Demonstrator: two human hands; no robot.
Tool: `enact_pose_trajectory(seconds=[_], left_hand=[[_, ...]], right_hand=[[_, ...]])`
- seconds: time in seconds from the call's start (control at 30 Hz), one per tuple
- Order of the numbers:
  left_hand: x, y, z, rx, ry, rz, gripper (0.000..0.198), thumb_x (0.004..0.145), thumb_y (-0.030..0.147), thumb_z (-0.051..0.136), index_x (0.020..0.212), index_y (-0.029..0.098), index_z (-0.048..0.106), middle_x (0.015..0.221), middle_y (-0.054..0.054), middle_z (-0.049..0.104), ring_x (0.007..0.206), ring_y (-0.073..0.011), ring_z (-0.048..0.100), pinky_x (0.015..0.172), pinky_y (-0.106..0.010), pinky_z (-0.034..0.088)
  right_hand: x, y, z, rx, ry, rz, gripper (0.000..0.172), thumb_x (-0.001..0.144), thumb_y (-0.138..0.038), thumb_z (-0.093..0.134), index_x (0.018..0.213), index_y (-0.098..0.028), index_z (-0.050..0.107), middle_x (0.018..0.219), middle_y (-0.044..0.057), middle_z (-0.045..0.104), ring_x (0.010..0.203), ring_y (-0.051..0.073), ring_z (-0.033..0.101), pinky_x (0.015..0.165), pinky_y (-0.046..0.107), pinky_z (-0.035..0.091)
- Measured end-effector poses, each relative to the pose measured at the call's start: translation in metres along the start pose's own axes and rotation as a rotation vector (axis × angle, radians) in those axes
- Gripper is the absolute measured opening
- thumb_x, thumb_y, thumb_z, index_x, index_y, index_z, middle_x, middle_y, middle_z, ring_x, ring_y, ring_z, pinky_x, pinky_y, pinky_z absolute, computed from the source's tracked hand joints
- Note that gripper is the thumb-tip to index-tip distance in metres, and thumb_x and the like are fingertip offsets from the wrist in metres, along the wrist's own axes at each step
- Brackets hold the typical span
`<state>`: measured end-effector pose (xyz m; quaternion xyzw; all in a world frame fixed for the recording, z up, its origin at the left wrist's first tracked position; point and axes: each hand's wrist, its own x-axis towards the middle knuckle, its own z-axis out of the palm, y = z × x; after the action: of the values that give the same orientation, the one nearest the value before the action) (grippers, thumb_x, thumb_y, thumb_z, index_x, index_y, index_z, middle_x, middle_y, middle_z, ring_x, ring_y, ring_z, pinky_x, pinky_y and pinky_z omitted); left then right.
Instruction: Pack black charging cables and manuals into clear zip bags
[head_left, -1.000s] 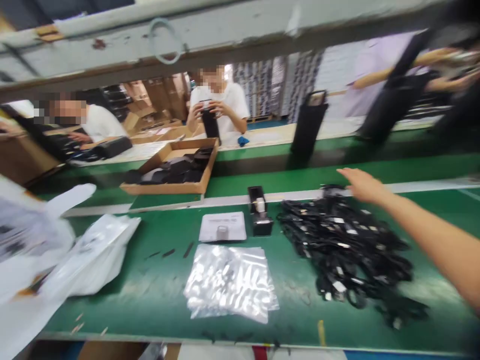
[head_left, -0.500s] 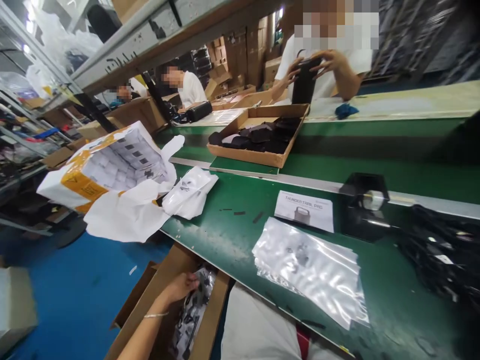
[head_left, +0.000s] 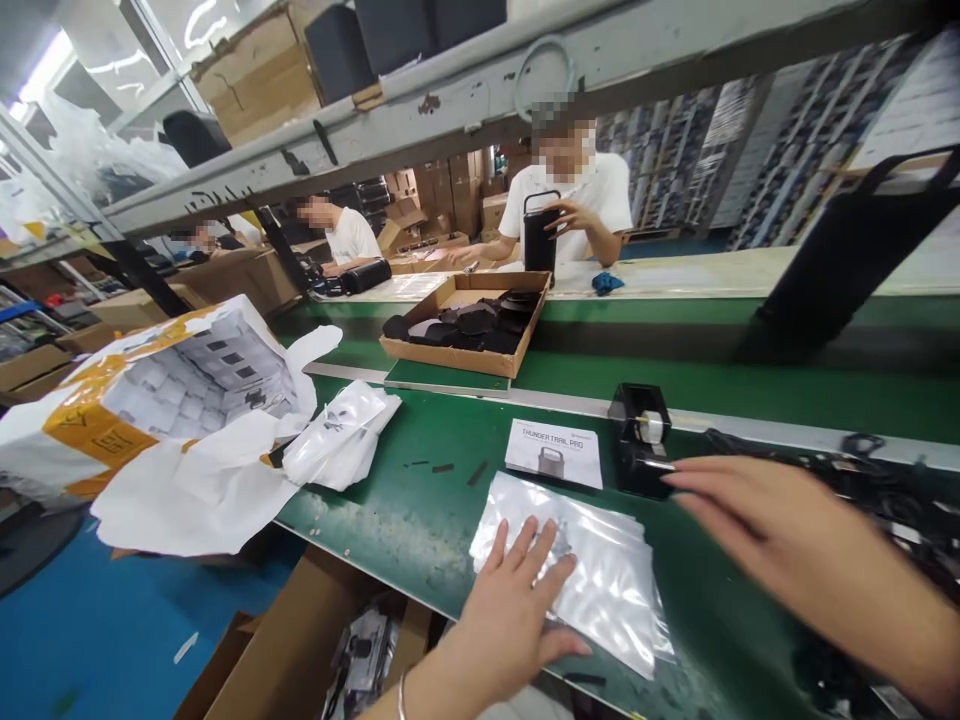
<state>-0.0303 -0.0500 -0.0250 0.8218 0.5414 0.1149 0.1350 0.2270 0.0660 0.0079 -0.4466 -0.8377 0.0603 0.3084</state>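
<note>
My left hand (head_left: 517,610) lies with fingers spread on a stack of clear plastic bags (head_left: 600,560) near the bench's front edge. My right hand (head_left: 810,560), partly blurred, reaches in from the right. Its thumb and fingertips come together at the front of a black tape dispenser (head_left: 634,465), on the loose end of the tape (head_left: 652,427). The grip itself is small and partly hidden. Just behind the bags sits a white printed leaflet (head_left: 553,455) marked "Thunder Trail Pro", left of the dispenser.
Black cables (head_left: 892,490) are heaped at the right. A black handled device (head_left: 862,250) stands farther back. A shallow carton (head_left: 450,362) holds dark pads. At left lies an opened white sack (head_left: 187,500); below the bench edge, an open box (head_left: 292,640). A co-worker (head_left: 570,200) handles a black device opposite.
My left hand has left the box below the bench and now rests on the plastic bags. My right hand has come into view at the tape dispenser. The view has shifted.
</note>
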Motion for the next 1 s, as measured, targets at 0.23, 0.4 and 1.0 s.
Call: enact_pose_trajectory(seconds=[0.23,0.4,1.0], left_hand=[[-0.012,0.02,0.023,0.092,0.111,-0.167,0.057,0.085,0.048,0.045,0.136,0.024,0.036,0.147,-0.01,0.024,0.133,-0.0355,0.021,0.105,-0.059,0.026],[-0.01,0.014,0.017,-0.005,0.123,-0.201,0.059,0.082,0.049,0.05,0.135,0.026,0.038,0.147,-0.007,0.025,0.133,-0.035,0.022,0.106,-0.06,0.022],[0.019,0.03,-0.019,-1.617,0.386,-0.705,0.025,0.075,0.028,0.066,0.093,0.011,0.061,0.083,-0.009,0.07,0.071,-0.0134,0.067,0.065,-0.02,0.053]], right_hand=[[0.076,-0.073,0.063,-0.292,-0.473,-0.306,0.036,0.072,-0.003,0.062,0.107,-0.012,0.061,0.11,0.019,0.065,0.101,0.03,0.06,0.086,0.043,0.046],[0.095,-0.057,0.068,-0.297,-0.616,-0.278,0.016,0.087,-0.028,0.054,0.097,-0.017,0.061,0.093,0.003,0.065,0.075,0.014,0.063,0.067,0.032,0.053],[-0.032,-0.046,0.04,0.355,-0.104,0.262,0.043,0.084,-0.037,0.05,0.123,-0.019,0.049,0.114,0.013,0.062,0.09,0.023,0.065,0.072,0.036,0.056]])
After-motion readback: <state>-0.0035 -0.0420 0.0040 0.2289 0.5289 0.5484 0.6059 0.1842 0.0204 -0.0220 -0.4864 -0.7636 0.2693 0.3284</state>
